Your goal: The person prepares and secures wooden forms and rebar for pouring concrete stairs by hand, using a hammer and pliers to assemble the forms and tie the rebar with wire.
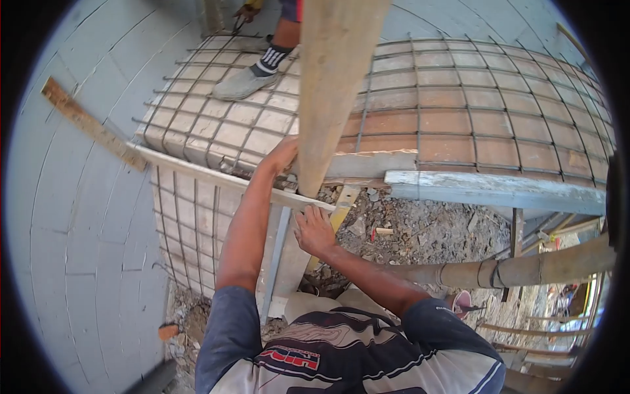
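At center in the head view, the left hand (283,155) reaches behind the wooden post (335,92), finger spread unclear, while the right hand's (315,231) slightly spread fingers rest at the narrow board's (223,177) near end.

A reddish brick piece (168,331) lies at lower left beside a grey block wall (79,197); a bamboo pole (525,269) crosses the right, above a pink sandal (462,302).

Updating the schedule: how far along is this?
Steel mesh looks laid, top and side. In hand: long board, right hand at its end, left hand by the post. Probably left: concrete, as the mesh is bare. Can't tell if the board is fixed.
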The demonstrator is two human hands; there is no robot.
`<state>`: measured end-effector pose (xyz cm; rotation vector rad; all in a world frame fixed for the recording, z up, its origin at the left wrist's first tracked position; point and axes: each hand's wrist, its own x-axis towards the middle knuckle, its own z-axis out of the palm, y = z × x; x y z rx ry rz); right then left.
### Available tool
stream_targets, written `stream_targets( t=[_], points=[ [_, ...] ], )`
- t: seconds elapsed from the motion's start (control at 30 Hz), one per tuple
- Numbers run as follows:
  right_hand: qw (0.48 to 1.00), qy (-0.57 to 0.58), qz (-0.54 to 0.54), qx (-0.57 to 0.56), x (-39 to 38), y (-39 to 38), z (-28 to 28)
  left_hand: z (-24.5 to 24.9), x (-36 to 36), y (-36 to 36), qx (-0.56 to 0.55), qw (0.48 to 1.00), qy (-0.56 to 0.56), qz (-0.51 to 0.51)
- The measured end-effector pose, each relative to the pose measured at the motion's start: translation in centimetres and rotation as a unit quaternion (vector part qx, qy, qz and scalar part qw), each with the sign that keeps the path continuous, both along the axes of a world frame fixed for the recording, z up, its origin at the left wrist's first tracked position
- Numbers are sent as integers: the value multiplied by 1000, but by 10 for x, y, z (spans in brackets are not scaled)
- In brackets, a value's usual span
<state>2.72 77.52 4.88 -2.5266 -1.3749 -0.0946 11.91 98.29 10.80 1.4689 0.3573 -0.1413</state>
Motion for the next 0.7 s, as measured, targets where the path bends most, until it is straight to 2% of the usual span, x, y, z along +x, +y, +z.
stream_targets(
  t=[0.03,0.1,0.13,0.17,0.3,0.4,0.47,0.5,0.57,0.6,0.63,0.67,0.7],
  points=[
    [1000,20,11,14,-3,6,-4,-1,-1,0,-8,999,47,-3],
    [1000,-21,14,19,3,21,-15,0,-1,-6,17,991,-135,8],
    [998,-64,4,20,7,29,-19,1,0,-5,23,991,-134,13],
    [998,-55,4,-11,12,33,-22,2,1,-6,27,993,-118,2],
    [995,-89,36,-10,18,44,-18,-1,4,-6,40,992,-116,-14],
    [992,-71,107,2,10,57,-11,-4,5,-2,45,991,-126,-22],
    [979,-127,162,-1,10,74,2,-4,7,-2,37,990,-132,-27],
    [978,-128,166,3,15,87,4,11,1,-5,26,995,-93,-23],
    [993,-56,51,91,34,118,6,20,-4,-7,19,998,-53,-19],
    [993,-58,51,95,46,131,3,19,-2,-7,40,996,-77,-22],
    [999,33,27,-31,59,142,-1,15,1,-7,59,993,-101,-27],
    [980,122,3,-155,66,150,-5,10,3,-7,63,992,-104,-29],
    [981,120,0,-149,68,156,-6,7,5,-5,110,987,-115,-33]
  ],
)
